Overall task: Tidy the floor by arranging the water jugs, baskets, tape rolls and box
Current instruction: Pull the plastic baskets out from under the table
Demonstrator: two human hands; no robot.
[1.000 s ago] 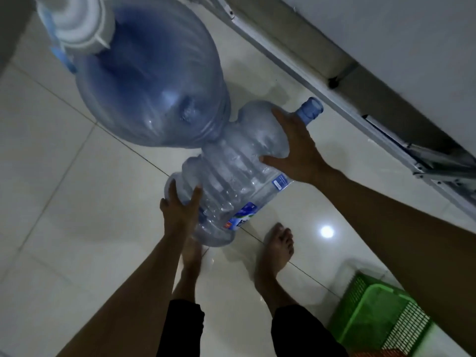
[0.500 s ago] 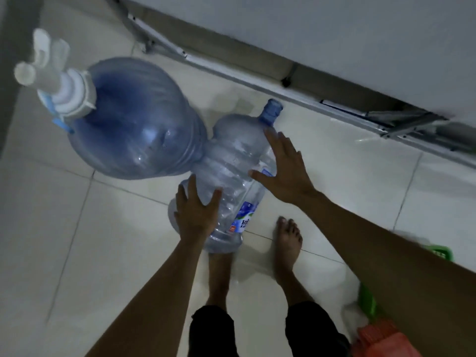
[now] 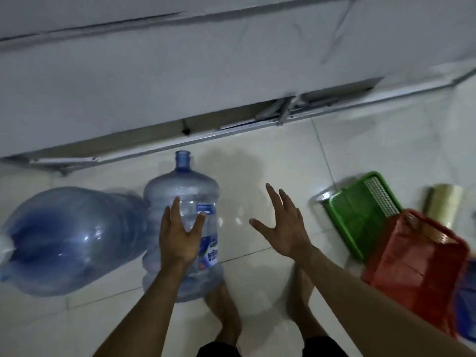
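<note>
Two water jugs stand touching on the pale tiled floor (image 3: pixel 373 150): a clear jug (image 3: pixel 183 210) under the flat, spread left hand (image 3: pixel 177 238), and a blue jug (image 3: pixel 72 240) at its left. The right hand (image 3: pixel 283 225) hovers wide open. Rightward lie two baskets, green basket (image 3: pixel 358 212) and red basket (image 3: pixel 417 266), and one tape roll (image 3: pixel 445 202); the jug's label is unreadable.

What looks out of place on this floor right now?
The red basket lies partly over the green basket, both askew rather than nested. A tape roll sits loose beside them. The two jugs, blue and clear, stand side by side. Nothing looks spilled.
</note>
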